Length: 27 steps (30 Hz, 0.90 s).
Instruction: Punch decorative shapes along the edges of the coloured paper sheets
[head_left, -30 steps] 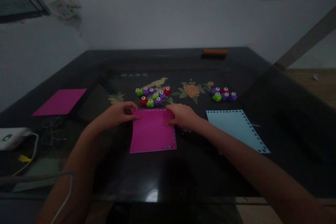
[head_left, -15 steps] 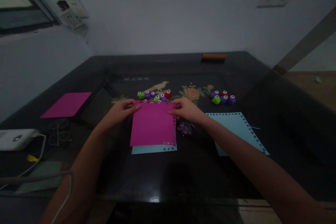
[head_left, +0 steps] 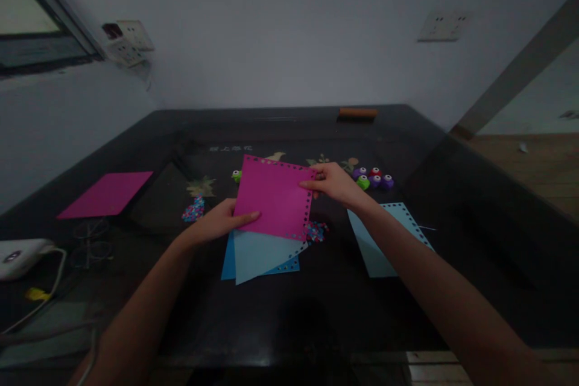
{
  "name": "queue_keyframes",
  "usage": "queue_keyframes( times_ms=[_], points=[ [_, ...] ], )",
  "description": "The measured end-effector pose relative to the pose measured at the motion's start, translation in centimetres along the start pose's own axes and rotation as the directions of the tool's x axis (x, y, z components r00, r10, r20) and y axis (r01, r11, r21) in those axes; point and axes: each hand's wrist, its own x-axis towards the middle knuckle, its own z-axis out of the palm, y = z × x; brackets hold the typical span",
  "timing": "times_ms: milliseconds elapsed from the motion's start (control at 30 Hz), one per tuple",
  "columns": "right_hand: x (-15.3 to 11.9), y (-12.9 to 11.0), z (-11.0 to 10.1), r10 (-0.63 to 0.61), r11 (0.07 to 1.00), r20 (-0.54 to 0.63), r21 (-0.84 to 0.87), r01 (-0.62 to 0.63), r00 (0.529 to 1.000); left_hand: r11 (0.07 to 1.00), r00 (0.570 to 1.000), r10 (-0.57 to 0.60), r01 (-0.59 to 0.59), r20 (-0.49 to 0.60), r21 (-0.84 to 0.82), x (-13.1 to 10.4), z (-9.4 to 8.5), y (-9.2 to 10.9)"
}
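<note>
A pink sheet of paper point(head_left: 274, 199), punched with holes along its top and right edges, is held up between my hands. My left hand point(head_left: 221, 217) pinches its lower left side, thumb on the front. At the upper right corner, my right hand point(head_left: 332, 184) grips the same sheet. Beneath it lie a light blue sheet point(head_left: 257, 256), set askew, and a darker blue sheet point(head_left: 228, 259). Small heaps of paper dots rest to the left point(head_left: 194, 209) and right point(head_left: 317, 231) of the sheets. Part of the right heap is hidden behind the pink sheet.
Several frog-like eyed punches point(head_left: 373, 178) stand behind my right hand. A punched light blue sheet point(head_left: 368, 241) lies at right, another pink sheet point(head_left: 106, 195) at left. Glasses point(head_left: 91, 244), a white device with a cable point(head_left: 22, 258) and an orange-brown roll point(head_left: 357, 113) are on the dark table.
The pink sheet has been lifted and tilted. My left hand has slid down from its top left corner to its lower left side. The darker blue sheet and left dot heap now show.
</note>
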Motion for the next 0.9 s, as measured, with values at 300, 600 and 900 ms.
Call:
queue_keyframes(
  times_ms=[300, 600, 900],
  points=[
    [0.0, 0.3, 0.5, 0.032, 0.999, 0.028, 0.034, -0.033, 0.999, 0.962, 0.975, 0.136, -0.172, 0.174, 0.213, -0.7, 0.6, 0.8],
    [0.0, 0.0, -2.1, 0.015, 1.000, -0.119, 0.025, -0.012, 0.993, 0.702, 0.969, 0.207, -0.052, -0.135, 0.710, -0.3, -1.1, -1.7],
    [-0.1, 0.2, -4.4, 0.011, 0.998, -0.218, 0.063, 0.002, 0.976, 0.752, 0.971, 0.093, 0.075, -0.218, 0.655, 0.0, -1.3, -2.2]
  ],
)
